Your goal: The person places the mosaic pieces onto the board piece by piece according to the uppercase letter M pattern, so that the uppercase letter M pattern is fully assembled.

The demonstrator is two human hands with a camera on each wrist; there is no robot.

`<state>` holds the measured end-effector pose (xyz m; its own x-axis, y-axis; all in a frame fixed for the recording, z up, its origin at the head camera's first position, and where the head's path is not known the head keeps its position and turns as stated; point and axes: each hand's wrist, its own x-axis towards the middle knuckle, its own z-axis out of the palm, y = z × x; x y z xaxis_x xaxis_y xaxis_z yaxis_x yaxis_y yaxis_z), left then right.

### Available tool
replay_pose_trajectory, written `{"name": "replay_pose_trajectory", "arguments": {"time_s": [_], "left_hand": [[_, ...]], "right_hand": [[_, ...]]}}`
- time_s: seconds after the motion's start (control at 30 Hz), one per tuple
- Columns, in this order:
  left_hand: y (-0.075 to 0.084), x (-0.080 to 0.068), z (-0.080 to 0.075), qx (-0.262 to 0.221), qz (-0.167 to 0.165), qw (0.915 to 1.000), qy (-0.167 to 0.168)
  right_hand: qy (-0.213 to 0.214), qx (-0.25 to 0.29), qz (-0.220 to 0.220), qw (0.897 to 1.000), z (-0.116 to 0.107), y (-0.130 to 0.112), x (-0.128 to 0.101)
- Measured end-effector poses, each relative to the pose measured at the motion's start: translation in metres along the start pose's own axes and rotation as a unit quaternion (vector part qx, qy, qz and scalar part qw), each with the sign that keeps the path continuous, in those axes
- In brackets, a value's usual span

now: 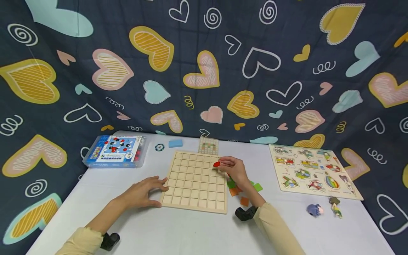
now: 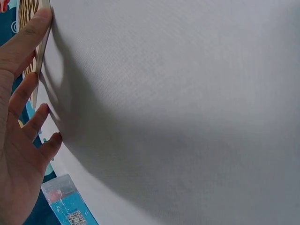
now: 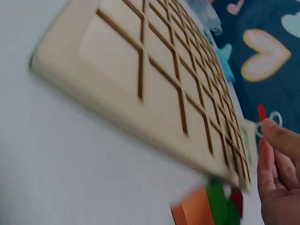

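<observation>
A square wooden grid board [image 1: 195, 184] lies on the white table, with rows of shallow cells. Along its left edge rests my left hand [image 1: 141, 193], thumb near the lower corner and fingers spread loosely; the left wrist view shows the thumb on the board's rim [image 2: 46, 35]. My right hand [image 1: 235, 170] pinches a small red tile [image 1: 216, 164] between thumb and fingertips, above the board's upper right corner. In the right wrist view the red tile [image 3: 261, 111] sticks up past the thumb. Orange tiles [image 1: 234, 191] and green tiles [image 1: 257, 186] lie scattered right of the board, partly behind the right forearm.
A small patterned card [image 1: 208, 145] lies behind the board. To the back left are a plastic case [image 1: 116, 151], a round chip [image 1: 159, 147] and a blue block [image 1: 175, 143]. On the right lie a picture puzzle board [image 1: 306, 171] and two small figures, one blue [image 1: 314, 210].
</observation>
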<state>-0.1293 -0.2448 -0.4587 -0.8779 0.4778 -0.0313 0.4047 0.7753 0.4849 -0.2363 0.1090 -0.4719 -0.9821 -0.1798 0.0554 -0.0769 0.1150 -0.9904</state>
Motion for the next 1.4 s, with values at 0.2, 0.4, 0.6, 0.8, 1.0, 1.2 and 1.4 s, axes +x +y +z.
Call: {"name": "replay_pose_trajectory", "arguments": {"time_s": [0.2, 0.4, 0.6, 0.8, 1.0, 1.2, 1.4], "left_hand": [[0.001, 0.000, 0.000, -0.012, 0.008, 0.9999, 0.001], [0.001, 0.000, 0.000, -0.014, 0.008, 0.9999, 0.003], [-0.002, -0.002, 0.002, -0.010, 0.012, 0.9999, 0.003], [-0.003, -0.002, 0.002, -0.008, 0.011, 0.9999, 0.004], [0.000, -0.001, 0.001, -0.008, 0.007, 0.9999, -0.001], [0.000, -0.001, 0.001, -0.008, 0.004, 1.0000, 0.000], [-0.002, -0.003, 0.003, -0.013, 0.010, 0.9999, 0.003]], "right_hand": [[-0.015, 0.020, -0.019, 0.999, 0.031, 0.003, 0.002], [-0.034, 0.005, -0.041, 0.999, 0.061, -0.003, 0.004], [-0.063, 0.035, -0.043, 0.996, 0.082, -0.019, -0.002], [-0.084, 0.021, -0.068, 0.994, 0.098, -0.027, -0.004], [-0.088, 0.012, -0.074, 0.993, 0.106, -0.028, -0.002], [-0.100, -0.006, -0.076, 0.992, 0.110, -0.032, -0.001], [-0.106, -0.038, -0.078, 0.991, 0.110, -0.037, -0.001]]}}
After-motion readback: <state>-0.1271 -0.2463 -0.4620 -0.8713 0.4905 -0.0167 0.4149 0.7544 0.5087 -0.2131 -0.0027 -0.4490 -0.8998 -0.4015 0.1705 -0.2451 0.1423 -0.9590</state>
